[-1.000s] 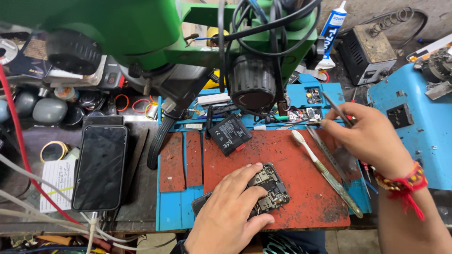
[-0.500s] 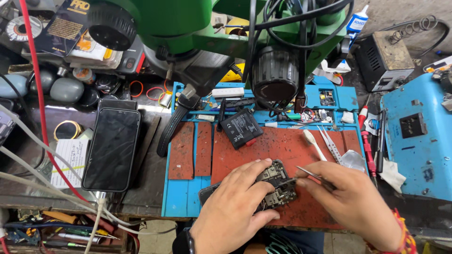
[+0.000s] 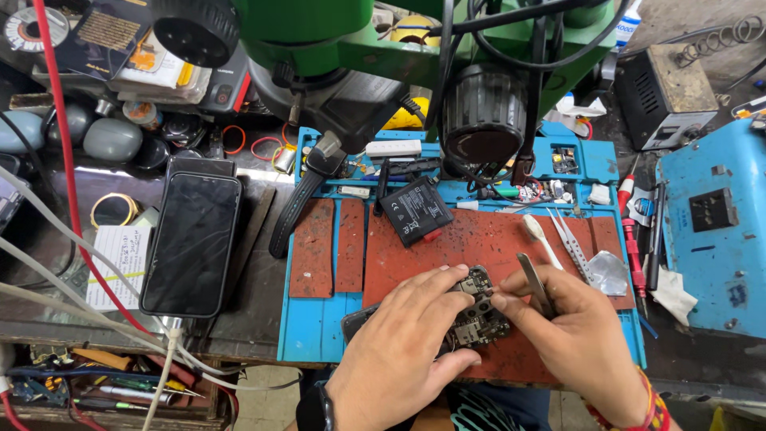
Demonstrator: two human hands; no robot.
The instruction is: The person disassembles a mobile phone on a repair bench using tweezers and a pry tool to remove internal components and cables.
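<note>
A small dark phone circuit board (image 3: 477, 310) lies on the red-brown work mat (image 3: 479, 239), close to the bench's near edge. My left hand (image 3: 399, 351) rests over its left side, fingers pinching and steadying it. On the right, my right hand (image 3: 578, 335) grips metal tweezers (image 3: 535, 283), fingertips touching the board's right edge. A dark phone body (image 3: 359, 321) pokes out from under my left hand.
A green microscope (image 3: 383, 64) hangs over the bench. A black phone (image 3: 191, 243) lies on the left with a cable plugged in. A black battery (image 3: 415, 210), spare tweezers (image 3: 570, 239) and a white spudger (image 3: 538, 235) sit on the mat. A blue box (image 3: 710, 231) stands at the right.
My right hand came in from the far right with the tweezers and now meets the board. The left hand stayed on the board. The view shifted slightly.
</note>
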